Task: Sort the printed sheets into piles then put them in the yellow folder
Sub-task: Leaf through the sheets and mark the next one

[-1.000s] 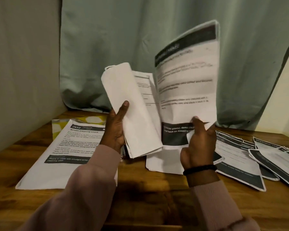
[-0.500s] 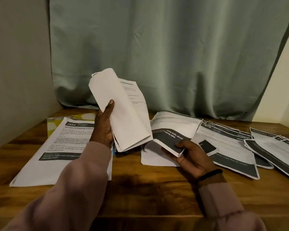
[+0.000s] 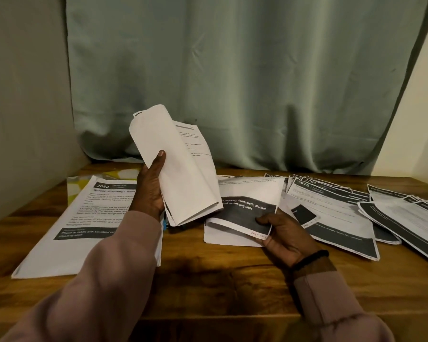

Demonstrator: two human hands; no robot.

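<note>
Above the wooden table (image 3: 208, 275) — left hand (image 3: 148, 191) clutches curled sheets (image 3: 181, 169) (matte); right hand (image 3: 286, 233) pinches one sheet (image 3: 245, 213).

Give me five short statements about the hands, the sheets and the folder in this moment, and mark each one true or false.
1. The left hand grips a curled bundle of sheets above the table. True.
2. The right hand is empty. False: it pinches the lower corner of a sheet with a dark band.
3. The yellow folder lies on top of all the papers. False: only a part shows, at the far left, under the pile headed 2652.
4. Overlapping sheets are spread on the right of the table. True.
5. The bundle in the left hand lies flat on the table. False: it is held up, tilted.
</note>
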